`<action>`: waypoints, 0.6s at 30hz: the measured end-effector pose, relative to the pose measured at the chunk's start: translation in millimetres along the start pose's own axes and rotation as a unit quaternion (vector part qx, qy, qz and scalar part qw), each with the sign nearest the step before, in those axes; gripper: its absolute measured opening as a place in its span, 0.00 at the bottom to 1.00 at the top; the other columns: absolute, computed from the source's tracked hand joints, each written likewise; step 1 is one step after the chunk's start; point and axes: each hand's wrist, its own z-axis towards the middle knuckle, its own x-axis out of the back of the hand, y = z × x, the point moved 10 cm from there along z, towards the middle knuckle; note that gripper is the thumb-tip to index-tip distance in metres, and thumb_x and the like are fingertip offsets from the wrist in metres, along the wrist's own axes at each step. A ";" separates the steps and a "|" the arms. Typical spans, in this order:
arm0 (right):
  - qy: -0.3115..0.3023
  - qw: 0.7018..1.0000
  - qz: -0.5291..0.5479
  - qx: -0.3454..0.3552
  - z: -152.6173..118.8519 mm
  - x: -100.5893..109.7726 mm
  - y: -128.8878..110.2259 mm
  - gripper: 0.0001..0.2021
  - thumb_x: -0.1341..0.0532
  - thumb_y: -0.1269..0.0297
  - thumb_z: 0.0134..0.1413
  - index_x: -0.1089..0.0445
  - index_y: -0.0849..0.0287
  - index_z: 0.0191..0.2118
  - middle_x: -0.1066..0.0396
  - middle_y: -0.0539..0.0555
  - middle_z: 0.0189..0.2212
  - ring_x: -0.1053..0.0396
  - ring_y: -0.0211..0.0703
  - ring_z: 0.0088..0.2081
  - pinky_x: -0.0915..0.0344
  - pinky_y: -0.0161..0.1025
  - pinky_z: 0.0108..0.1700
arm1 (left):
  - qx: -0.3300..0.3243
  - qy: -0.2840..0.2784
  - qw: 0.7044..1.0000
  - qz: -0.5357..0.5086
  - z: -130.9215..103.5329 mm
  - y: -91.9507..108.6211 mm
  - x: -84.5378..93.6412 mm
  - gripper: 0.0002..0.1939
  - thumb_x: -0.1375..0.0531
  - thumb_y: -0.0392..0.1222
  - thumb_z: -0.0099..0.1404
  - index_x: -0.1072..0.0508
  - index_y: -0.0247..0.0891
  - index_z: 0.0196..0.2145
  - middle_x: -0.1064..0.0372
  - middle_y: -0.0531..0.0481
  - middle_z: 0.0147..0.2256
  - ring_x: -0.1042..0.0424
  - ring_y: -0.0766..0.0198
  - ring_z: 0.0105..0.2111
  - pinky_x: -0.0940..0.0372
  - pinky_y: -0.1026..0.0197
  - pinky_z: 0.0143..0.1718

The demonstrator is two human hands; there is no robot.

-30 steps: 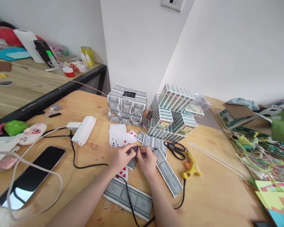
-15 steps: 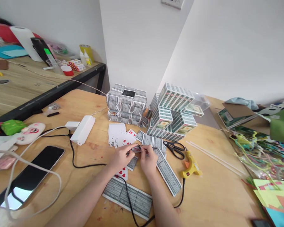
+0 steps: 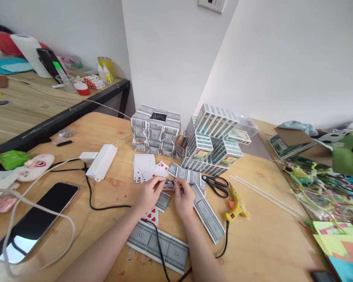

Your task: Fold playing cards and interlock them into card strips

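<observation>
Both hands meet over the middle of the wooden table. My left hand (image 3: 150, 195) and my right hand (image 3: 184, 196) pinch a small playing card (image 3: 169, 185) between them, its far edge raised; fingers hide part of it. Loose face-up cards (image 3: 144, 163) lie just beyond my left hand. Card strips with patterned backs rest around the hands: one (image 3: 208, 213) to the right, a wider one (image 3: 159, 244) nearer the body, others (image 3: 186, 175) behind. A red-heart card (image 3: 151, 215) is partly under my left wrist.
A card-built block (image 3: 155, 131) and stacked card boxes (image 3: 206, 147) stand at the back. Black scissors (image 3: 217, 185) and a yellow glue gun (image 3: 237, 205) lie right. A white power strip (image 3: 102, 162), phone (image 3: 37, 221) and cables are left; coloured paper (image 3: 338, 243) is far right.
The left fingers have shifted slightly on the card and spread a little from the right hand, so more of the card shows. The whole view has drifted slightly.
</observation>
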 end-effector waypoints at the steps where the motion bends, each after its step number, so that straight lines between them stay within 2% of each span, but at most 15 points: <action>1: 0.000 1.000 0.001 0.007 0.5 0.2 -1.1 0.09 0.48 0.65 0.55 0.31 0.58 0.37 0.27 0.54 0.30 0.30 0.41 0.30 0.35 0.36 0.33 | 0.001 -0.003 1.000 0.004 -0.7 -0.8 -0.6 0.09 0.49 0.41 0.63 0.30 0.39 0.37 0.27 0.51 0.33 0.28 0.66 0.32 0.33 0.66 0.34; 6: -0.017 0.999 0.018 0.024 1.9 -2.0 -5.7 0.10 0.45 0.65 0.54 0.29 0.57 0.38 0.27 0.53 0.31 0.31 0.41 0.31 0.35 0.36 0.34 | -0.011 -0.009 1.000 0.019 -3.1 7.1 -0.8 0.15 0.52 0.40 0.64 0.33 0.40 0.46 0.28 0.47 0.41 0.29 0.63 0.39 0.34 0.63 0.41; 9: -0.013 0.999 0.038 -0.028 1.1 -3.1 5.6 0.09 0.44 0.63 0.53 0.29 0.58 0.37 0.27 0.53 0.30 0.33 0.39 0.28 0.36 0.35 0.31 | 0.001 -0.012 1.000 -0.015 -2.3 11.4 -0.9 0.19 0.51 0.40 0.63 0.40 0.41 0.53 0.32 0.46 0.47 0.31 0.62 0.44 0.35 0.61 0.45; 11: -0.002 0.996 0.046 -0.075 -0.6 -3.0 17.5 0.11 0.44 0.60 0.52 0.29 0.60 0.37 0.28 0.52 0.27 0.35 0.37 0.24 0.37 0.34 0.28 | 0.019 -0.015 0.998 -0.061 -1.5 10.0 -2.1 0.22 0.49 0.39 0.62 0.45 0.40 0.54 0.33 0.45 0.46 0.31 0.62 0.43 0.34 0.61 0.43; 14: 0.016 0.991 0.043 -0.123 -3.0 -1.2 29.8 0.14 0.44 0.57 0.51 0.30 0.62 0.38 0.32 0.50 0.22 0.38 0.36 0.20 0.40 0.32 0.24 | 0.041 -0.021 0.993 -0.105 -1.3 4.3 -5.5 0.19 0.47 0.37 0.60 0.43 0.38 0.50 0.31 0.46 0.40 0.29 0.64 0.37 0.33 0.62 0.36; 18: 0.007 0.990 0.046 -0.130 -3.3 -2.3 29.3 0.15 0.44 0.56 0.51 0.31 0.62 0.38 0.35 0.49 0.19 0.40 0.36 0.20 0.42 0.32 0.24 | 0.047 0.010 0.996 -0.077 -1.5 -3.1 -0.6 0.10 0.47 0.37 0.60 0.37 0.38 0.41 0.31 0.48 0.35 0.30 0.65 0.33 0.34 0.63 0.35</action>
